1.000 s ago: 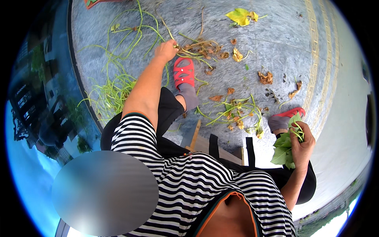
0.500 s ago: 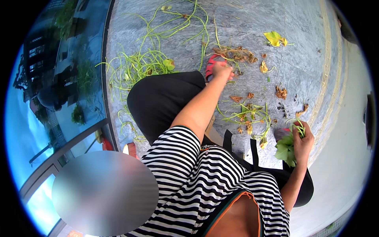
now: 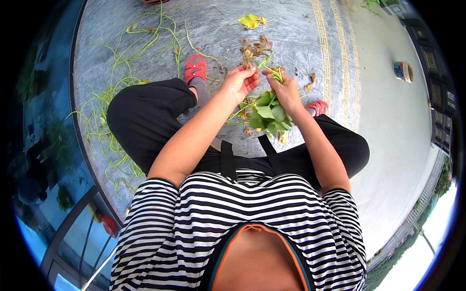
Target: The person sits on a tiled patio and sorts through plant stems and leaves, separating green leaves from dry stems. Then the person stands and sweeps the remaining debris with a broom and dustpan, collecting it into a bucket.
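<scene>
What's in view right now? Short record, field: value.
Left grip: at a withered brown clump, apparently pinching it
Right grip: closed on green stems; green leaves hang below
Ground: grey patterned floor
Left side: tangle of loose green stems on the floor
Beyond hands: yellow leaf on the floor
Footwear: red openwork shoes
Clothing: striped top, black trousers
Far right: round container

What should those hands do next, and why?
Perhaps the left hand should draw the withered brown clump away from the leafy green bunch: the right hand grips that bunch, while the clump's strands seem to meet the left hand.
</scene>
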`<act>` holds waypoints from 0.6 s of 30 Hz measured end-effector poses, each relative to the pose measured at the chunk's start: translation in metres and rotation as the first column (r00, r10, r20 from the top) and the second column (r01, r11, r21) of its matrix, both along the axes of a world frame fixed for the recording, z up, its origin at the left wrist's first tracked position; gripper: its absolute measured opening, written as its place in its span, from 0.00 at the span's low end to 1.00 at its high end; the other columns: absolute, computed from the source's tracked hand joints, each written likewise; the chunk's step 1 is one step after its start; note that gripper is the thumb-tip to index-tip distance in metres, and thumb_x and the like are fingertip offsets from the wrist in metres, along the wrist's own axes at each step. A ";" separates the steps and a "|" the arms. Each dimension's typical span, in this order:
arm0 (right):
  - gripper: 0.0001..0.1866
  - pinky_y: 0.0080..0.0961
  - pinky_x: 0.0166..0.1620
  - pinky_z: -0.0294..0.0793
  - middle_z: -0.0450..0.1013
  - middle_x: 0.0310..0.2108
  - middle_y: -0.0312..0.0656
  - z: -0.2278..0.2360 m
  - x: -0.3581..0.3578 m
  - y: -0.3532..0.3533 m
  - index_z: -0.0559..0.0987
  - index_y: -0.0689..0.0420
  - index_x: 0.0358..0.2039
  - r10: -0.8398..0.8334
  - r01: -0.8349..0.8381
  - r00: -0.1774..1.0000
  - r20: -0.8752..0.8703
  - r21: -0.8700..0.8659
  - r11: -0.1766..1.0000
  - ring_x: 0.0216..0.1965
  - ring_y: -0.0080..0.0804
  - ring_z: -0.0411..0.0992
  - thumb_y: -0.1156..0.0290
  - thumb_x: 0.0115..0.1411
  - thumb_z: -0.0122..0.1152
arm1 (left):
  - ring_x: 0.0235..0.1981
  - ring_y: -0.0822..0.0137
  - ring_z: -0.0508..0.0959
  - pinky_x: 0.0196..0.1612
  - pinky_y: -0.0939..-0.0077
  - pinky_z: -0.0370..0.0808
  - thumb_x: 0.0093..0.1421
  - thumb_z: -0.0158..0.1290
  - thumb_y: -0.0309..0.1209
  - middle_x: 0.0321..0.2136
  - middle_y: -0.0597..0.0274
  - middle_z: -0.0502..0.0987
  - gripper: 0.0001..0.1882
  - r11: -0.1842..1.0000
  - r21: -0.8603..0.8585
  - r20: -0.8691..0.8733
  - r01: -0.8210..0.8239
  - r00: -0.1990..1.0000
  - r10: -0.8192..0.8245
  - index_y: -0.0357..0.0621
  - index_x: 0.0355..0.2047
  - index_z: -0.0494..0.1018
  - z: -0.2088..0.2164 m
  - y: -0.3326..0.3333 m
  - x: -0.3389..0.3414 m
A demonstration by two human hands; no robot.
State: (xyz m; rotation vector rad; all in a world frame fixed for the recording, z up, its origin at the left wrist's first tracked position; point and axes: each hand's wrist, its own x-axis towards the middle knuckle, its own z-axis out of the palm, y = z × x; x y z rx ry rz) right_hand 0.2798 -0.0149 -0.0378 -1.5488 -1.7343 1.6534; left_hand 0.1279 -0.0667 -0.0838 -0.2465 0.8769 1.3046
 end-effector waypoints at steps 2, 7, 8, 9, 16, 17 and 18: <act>0.12 0.20 0.28 0.68 0.74 0.23 0.33 0.004 -0.001 -0.005 0.80 0.58 0.38 -0.052 0.054 0.996 -0.066 0.024 0.998 0.24 0.16 0.67 0.66 0.57 0.58 | 0.29 0.71 0.77 0.33 0.76 0.77 0.57 0.53 0.24 0.29 0.66 0.76 0.05 0.999 -0.008 0.000 0.041 0.999 -0.041 0.47 0.33 0.70 0.010 -0.007 0.012; 0.10 0.20 0.28 0.71 0.76 0.24 0.36 0.002 0.007 -0.012 0.80 0.62 0.33 -0.047 0.053 0.992 -0.121 0.047 0.997 0.24 0.17 0.70 0.68 0.54 0.61 | 0.31 0.70 0.78 0.34 0.74 0.78 0.57 0.54 0.26 0.31 0.66 0.77 0.07 0.976 0.017 -0.060 0.219 0.974 -0.217 0.46 0.36 0.69 0.015 -0.022 0.021; 0.08 0.20 0.28 0.70 0.76 0.23 0.35 0.006 0.009 -0.013 0.80 0.62 0.30 -0.034 0.037 0.994 -0.104 0.031 0.999 0.24 0.18 0.70 0.70 0.52 0.62 | 0.31 0.70 0.78 0.34 0.74 0.78 0.57 0.54 0.26 0.32 0.66 0.77 0.08 0.959 -0.023 -0.116 0.283 0.952 -0.284 0.46 0.36 0.69 0.018 -0.025 0.021; 0.08 0.20 0.28 0.70 0.76 0.22 0.35 0.007 0.012 -0.013 0.80 0.61 0.29 -0.022 0.023 0.994 -0.103 0.011 1.000 0.23 0.18 0.70 0.70 0.52 0.62 | 0.32 0.70 0.78 0.34 0.74 0.78 0.57 0.54 0.26 0.32 0.66 0.76 0.08 0.936 -0.067 -0.168 0.345 0.921 -0.351 0.46 0.37 0.69 0.021 -0.027 0.020; 0.11 0.33 0.30 0.72 0.73 0.20 0.49 0.013 0.024 -0.015 0.77 0.62 0.24 0.177 -0.246 0.962 0.208 0.378 0.893 0.21 0.40 0.73 0.65 0.47 0.60 | 0.26 0.74 0.73 0.29 0.78 0.74 0.60 0.51 0.32 0.31 0.65 0.74 0.11 0.963 0.168 -0.050 0.210 0.978 -0.205 0.44 0.42 0.71 0.026 -0.023 -0.006; 0.11 0.35 0.31 0.72 0.73 0.21 0.52 0.013 0.025 -0.018 0.76 0.62 0.23 0.207 -0.313 0.943 0.259 0.491 0.813 0.22 0.45 0.72 0.65 0.47 0.59 | 0.27 0.74 0.73 0.29 0.77 0.74 0.61 0.50 0.33 0.30 0.65 0.74 0.10 0.977 0.154 -0.029 0.148 0.989 -0.145 0.44 0.41 0.71 0.029 -0.021 -0.007; 0.12 0.38 0.31 0.72 0.72 0.21 0.54 0.013 0.025 -0.020 0.76 0.63 0.22 0.230 -0.378 0.922 0.313 0.592 0.711 0.23 0.49 0.72 0.65 0.46 0.58 | 0.28 0.71 0.72 0.31 0.74 0.74 0.64 0.45 0.39 0.29 0.63 0.73 0.12 0.990 0.086 -0.041 0.111 0.993 -0.108 0.45 0.33 0.70 0.040 -0.020 -0.004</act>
